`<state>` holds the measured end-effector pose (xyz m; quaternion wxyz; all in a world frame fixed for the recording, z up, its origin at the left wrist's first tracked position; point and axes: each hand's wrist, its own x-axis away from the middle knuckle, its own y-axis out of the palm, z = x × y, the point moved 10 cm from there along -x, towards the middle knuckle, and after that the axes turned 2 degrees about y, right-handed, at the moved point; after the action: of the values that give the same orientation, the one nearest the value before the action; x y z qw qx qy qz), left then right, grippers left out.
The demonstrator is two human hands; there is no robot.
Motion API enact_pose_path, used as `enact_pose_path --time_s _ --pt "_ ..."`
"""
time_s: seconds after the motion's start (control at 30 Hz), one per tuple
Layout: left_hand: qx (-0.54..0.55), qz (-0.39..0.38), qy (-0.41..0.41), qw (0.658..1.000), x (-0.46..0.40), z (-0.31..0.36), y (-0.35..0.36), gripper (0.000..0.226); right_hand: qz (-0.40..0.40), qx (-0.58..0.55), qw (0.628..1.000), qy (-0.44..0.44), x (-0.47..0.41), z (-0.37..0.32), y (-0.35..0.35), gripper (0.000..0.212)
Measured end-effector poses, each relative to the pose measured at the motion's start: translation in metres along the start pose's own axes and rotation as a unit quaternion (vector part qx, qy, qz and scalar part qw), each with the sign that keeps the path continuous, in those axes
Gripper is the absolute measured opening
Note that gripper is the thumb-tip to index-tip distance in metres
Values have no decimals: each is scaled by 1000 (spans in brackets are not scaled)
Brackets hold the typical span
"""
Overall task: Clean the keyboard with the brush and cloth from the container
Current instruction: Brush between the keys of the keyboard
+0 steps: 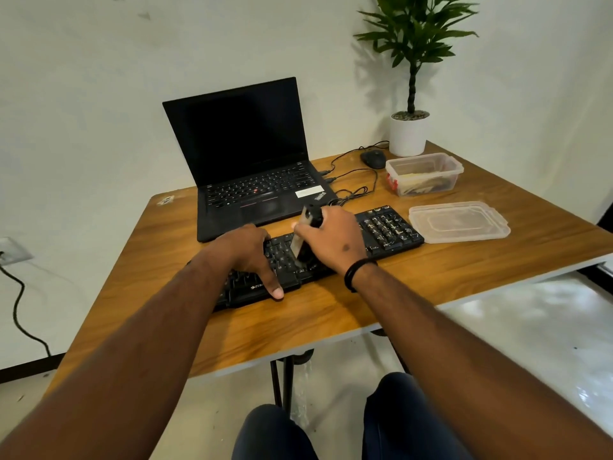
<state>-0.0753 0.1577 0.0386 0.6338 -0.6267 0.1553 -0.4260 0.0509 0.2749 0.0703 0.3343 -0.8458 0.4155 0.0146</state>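
Note:
A black keyboard [388,229] lies slanted across the wooden table [464,270] in front of a laptop. My right hand [335,240] grips a brush [306,235] with a black handle, its bristles down on the keys near the keyboard's middle. My left hand [248,252] lies flat over the keyboard's left part, thumb on its front edge. An open clear plastic container [424,174] stands at the back right with a cloth-like item inside.
An open black laptop [245,154] stands behind the keyboard. The container's lid [459,222] lies to the right of the keyboard. A black mouse [373,158], its cables and a potted plant [408,134] occupy the far right corner.

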Motion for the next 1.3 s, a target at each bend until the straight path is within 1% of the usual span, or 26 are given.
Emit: enact_pose_path --time_s 0.1,0.13,0.2,0.3,0.4,0.43,0.53,0.57,0.67,0.73,0.8,0.9,0.93,1.0,1.07,1.13,1.17,1.23,1.27,1.3 --pt "10 3 3 1000 2 0 1 118 35 2 998 58 -13 20 -25 19" --pt "14 5 4 1000 2 -2 1 121 54 14 996 69 -14 25 -29 21" --pt "17 8 6 1000 1 -2 1 123 55 25 996 58 -9 23 -20 26" --pt "14 11 4 1000 2 -1 0 115 17 12 1000 7 3 0 12 26" --pt "16 13 -1 1000 3 -1 0 125 4 22 1000 -13 -4 -8 16 28" --pt "23 12 -1 1000 4 -1 1 124 9 19 1000 -3 -11 -4 9 28" --pt "41 9 3 999 4 -3 2 120 76 26 996 35 -23 15 -20 25" --pt "41 9 2 999 4 -3 2 120 80 27 996 37 -21 17 -20 26" --pt "39 2 1 999 3 -1 2 113 13 20 1000 2 -7 1 11 25" --pt "38 1 -2 999 3 0 2 111 -21 23 999 -10 -7 -7 19 25" --pt "41 3 -1 999 5 1 2 110 -26 -9 999 19 -17 -1 9 24" --pt "41 3 -2 999 6 2 2 111 51 -27 996 70 -27 15 -14 22" --pt "39 2 -2 999 6 2 2 111 56 -28 995 76 -25 14 -10 24" --pt "31 -1 0 1000 7 4 2 113 15 -26 998 55 -20 4 12 27" --pt "17 0 6 1000 8 6 1 121 -37 -31 998 34 -20 -4 26 31" --pt "13 2 5 1000 8 7 1 126 -50 -34 997 40 -27 -2 19 33" --pt "17 2 4 1000 8 6 1 125 -29 -33 998 48 -31 2 11 32" --pt "21 1 -1 1000 8 5 1 122 38 -31 997 65 -34 13 -3 29" --pt "22 -1 -3 1000 9 5 1 121 50 -38 996 66 -32 13 -2 29" --pt "25 -1 -4 1000 9 4 1 119 37 -41 997 58 -30 10 4 29"
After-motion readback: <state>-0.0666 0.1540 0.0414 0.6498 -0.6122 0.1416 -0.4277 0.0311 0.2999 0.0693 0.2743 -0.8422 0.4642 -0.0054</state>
